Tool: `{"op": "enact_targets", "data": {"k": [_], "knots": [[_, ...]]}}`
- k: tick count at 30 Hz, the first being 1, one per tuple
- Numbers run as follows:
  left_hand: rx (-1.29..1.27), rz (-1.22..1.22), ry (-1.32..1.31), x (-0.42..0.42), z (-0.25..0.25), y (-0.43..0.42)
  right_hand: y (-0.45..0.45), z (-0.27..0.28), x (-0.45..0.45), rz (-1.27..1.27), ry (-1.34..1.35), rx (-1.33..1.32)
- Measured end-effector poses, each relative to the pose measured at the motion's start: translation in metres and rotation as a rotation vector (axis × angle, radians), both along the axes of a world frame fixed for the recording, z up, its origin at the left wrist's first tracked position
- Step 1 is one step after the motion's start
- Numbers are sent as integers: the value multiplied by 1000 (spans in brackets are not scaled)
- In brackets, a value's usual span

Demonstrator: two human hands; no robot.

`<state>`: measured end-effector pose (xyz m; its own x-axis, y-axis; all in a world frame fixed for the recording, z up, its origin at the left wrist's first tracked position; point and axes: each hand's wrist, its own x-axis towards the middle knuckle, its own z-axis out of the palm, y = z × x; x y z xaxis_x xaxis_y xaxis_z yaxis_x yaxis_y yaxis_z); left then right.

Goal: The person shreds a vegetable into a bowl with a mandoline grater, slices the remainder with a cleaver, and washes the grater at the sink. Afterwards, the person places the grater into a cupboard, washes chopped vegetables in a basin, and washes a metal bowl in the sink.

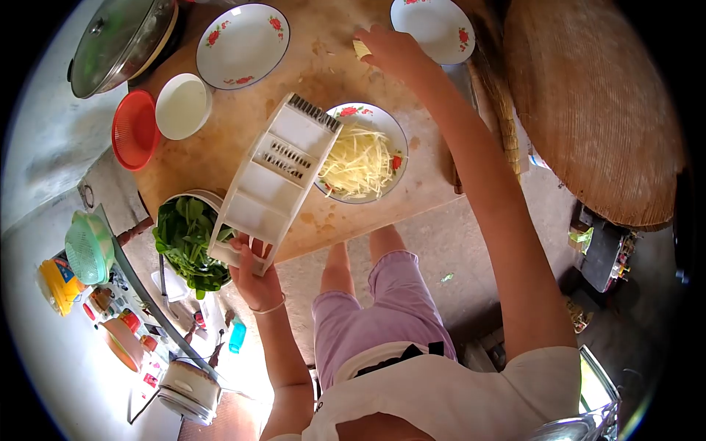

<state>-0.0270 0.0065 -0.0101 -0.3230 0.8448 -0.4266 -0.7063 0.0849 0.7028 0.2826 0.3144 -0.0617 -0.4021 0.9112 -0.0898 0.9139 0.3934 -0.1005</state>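
Observation:
My left hand (255, 281) is closed around the handle end of a white plastic grater (268, 187) with rows of metal blades. The grater is tilted above the table, its far end over the rim of a flowered plate (397, 140). Pale yellow shreds (359, 163), potato by their look, are heaped on that plate. At the far side of the table, my right hand (391, 51) has its fingers curled over a pale yellow potato piece (361, 49), mostly hidden by the hand. Just right of it lies another flowered plate (434, 33).
A large flowered plate (243, 48), a white bowl (183, 107) and a red plastic basket (135, 131) stand at the left. Nearer is a container of leafy greens (190, 239). A lidded pan (121, 44) sits far left; a big woven tray (588, 110) stands right.

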Motion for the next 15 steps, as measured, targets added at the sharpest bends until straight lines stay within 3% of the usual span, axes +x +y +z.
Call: {"op": "enact_targets", "data": {"k": [11, 13, 14, 15], "knots": [[45, -42, -120, -1, -11, 1, -2, -6, 8, -8, 106, -89], [128, -57, -3, 1, -11, 1, -18, 4, 16, -278, 288, -169], [130, -60, -9, 3, -12, 1, -32, 10, 23, -282, 282, -166], [138, -66, 179, 4, -12, 0, -52, 19, 31, -495, 653, -318]]}}
